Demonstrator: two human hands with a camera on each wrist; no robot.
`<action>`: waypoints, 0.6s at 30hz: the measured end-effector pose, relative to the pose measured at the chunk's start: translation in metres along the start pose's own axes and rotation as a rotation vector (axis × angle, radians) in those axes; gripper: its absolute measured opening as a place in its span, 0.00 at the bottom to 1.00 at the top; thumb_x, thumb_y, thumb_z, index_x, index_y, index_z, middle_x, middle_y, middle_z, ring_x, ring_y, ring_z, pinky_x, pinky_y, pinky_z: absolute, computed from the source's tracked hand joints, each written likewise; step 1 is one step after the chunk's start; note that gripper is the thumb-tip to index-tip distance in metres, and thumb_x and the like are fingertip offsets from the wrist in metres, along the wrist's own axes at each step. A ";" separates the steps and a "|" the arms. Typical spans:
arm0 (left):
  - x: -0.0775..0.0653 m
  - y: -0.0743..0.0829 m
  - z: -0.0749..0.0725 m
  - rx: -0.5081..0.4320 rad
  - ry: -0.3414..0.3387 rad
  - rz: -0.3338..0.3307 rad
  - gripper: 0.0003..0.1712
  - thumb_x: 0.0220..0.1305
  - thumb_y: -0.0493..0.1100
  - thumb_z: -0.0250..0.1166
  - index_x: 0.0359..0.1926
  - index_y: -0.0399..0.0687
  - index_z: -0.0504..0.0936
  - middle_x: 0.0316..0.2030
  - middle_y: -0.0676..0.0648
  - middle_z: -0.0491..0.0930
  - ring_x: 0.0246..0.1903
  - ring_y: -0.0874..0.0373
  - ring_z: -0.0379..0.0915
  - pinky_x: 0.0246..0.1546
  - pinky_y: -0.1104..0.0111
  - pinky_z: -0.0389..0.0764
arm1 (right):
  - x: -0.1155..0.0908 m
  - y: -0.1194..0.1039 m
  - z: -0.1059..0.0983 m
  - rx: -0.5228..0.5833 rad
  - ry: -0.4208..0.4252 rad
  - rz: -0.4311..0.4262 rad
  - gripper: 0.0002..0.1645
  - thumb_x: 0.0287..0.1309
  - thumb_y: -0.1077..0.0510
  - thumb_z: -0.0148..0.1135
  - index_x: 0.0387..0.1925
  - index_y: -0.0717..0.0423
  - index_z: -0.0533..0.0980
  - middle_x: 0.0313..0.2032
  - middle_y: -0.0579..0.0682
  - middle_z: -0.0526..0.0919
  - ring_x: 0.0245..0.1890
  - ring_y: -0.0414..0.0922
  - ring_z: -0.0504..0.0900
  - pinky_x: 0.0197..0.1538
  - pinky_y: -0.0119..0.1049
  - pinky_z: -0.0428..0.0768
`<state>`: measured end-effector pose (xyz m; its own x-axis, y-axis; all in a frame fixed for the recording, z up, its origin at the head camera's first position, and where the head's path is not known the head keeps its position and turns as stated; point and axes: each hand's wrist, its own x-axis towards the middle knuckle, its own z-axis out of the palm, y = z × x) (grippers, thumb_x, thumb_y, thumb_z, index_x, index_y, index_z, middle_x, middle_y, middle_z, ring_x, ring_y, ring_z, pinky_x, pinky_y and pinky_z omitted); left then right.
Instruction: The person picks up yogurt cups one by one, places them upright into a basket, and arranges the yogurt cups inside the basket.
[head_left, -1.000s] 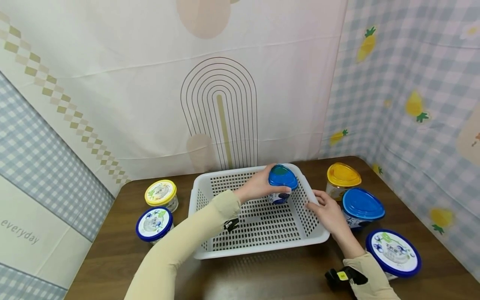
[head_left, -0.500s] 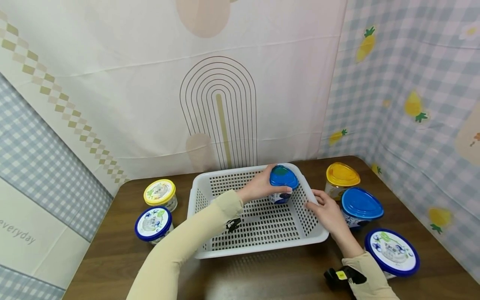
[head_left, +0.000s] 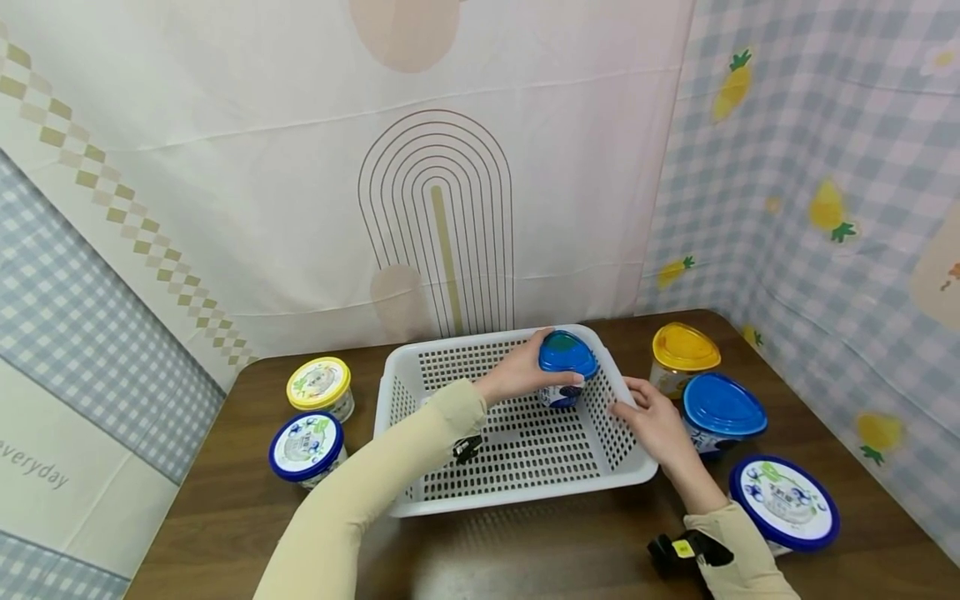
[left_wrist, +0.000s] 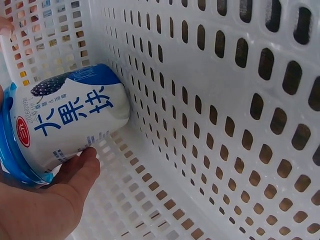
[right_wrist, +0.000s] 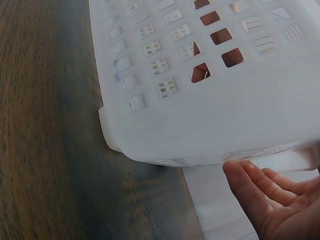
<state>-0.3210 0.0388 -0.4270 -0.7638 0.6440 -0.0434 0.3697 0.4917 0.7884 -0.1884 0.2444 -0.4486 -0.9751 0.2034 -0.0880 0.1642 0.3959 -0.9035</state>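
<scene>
My left hand point(head_left: 517, 371) holds a blue-lidded yogurt cup point(head_left: 564, 358) inside the white perforated basket point(head_left: 525, 497), in its back right corner. The left wrist view shows the cup's white side point(left_wrist: 75, 107) with blue lettering and a blackberry picture. Its base is down at the basket floor, and my thumb lies along the side. My right hand point(head_left: 660, 425) is at the basket's right end, fingertips touching the outside of the wall just under the rim. In the right wrist view those fingers point(right_wrist: 250, 192) are loosely bent, against the white plastic.
Right of the basket stand a yellow-lidded cup point(head_left: 686, 348), a blue-lidded cup point(head_left: 724, 406) and a round tub with a navy rim point(head_left: 784, 502). On the left are a yellow-rimmed tub point(head_left: 319, 383) and a navy-rimmed tub point(head_left: 306, 447). A patterned cloth point(head_left: 570, 208) hangs behind the brown table point(head_left: 225, 500).
Almost nothing differs. The head view has shifted very slightly; both hands, the cup and the basket keep their places.
</scene>
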 end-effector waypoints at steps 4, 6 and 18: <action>0.000 0.000 0.000 -0.002 -0.005 -0.004 0.63 0.56 0.70 0.69 0.81 0.55 0.45 0.73 0.44 0.62 0.67 0.51 0.66 0.64 0.55 0.71 | 0.000 0.000 -0.001 0.005 -0.003 0.000 0.36 0.69 0.53 0.60 0.72 0.61 0.61 0.63 0.68 0.74 0.49 0.61 0.85 0.45 0.53 0.85; -0.001 0.000 0.000 -0.003 -0.007 -0.006 0.63 0.56 0.70 0.69 0.81 0.55 0.44 0.73 0.44 0.62 0.67 0.50 0.65 0.64 0.54 0.71 | 0.000 0.000 -0.001 0.006 -0.004 0.002 0.36 0.69 0.53 0.60 0.72 0.61 0.61 0.63 0.68 0.74 0.49 0.61 0.84 0.45 0.53 0.85; 0.001 -0.001 0.002 0.009 -0.008 -0.012 0.63 0.56 0.70 0.70 0.81 0.55 0.44 0.73 0.44 0.62 0.68 0.50 0.65 0.65 0.55 0.70 | -0.002 0.000 0.001 0.009 -0.004 0.005 0.37 0.69 0.53 0.61 0.72 0.62 0.60 0.63 0.69 0.74 0.48 0.62 0.85 0.45 0.53 0.85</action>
<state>-0.3207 0.0405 -0.4292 -0.7639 0.6427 -0.0576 0.3655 0.5045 0.7822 -0.1861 0.2435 -0.4489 -0.9749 0.2020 -0.0941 0.1676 0.3864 -0.9070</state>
